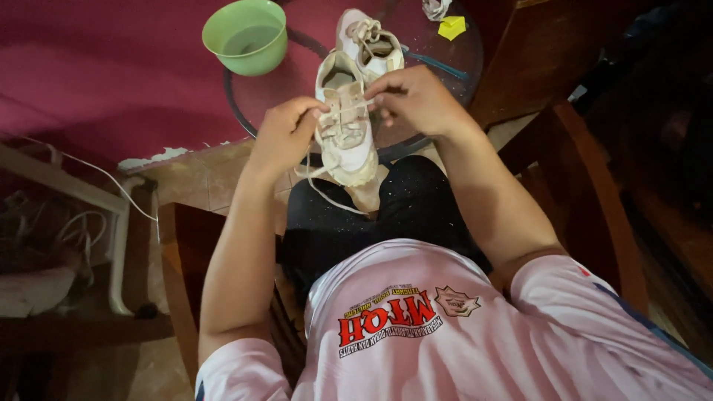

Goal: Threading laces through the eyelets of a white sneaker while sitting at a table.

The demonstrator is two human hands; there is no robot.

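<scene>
A worn white sneaker (346,141) rests sole-down on my knee, toe toward me. My left hand (284,134) pinches its lace on the left side of the eyelets. My right hand (416,100) pinches the lace on the right side, near the tongue. A loose lace end (327,194) dangles below the shoe over my black trousers. A second white sneaker (368,37) lies on the round table (460,56) just beyond the held one.
A green bowl (247,36) holding water stands at the table's left edge. A yellow object (451,27), a blue stick (438,65) and a crumpled white item (435,7) lie at the table's far right. Wooden chair arms (594,186) flank me; cables lie left.
</scene>
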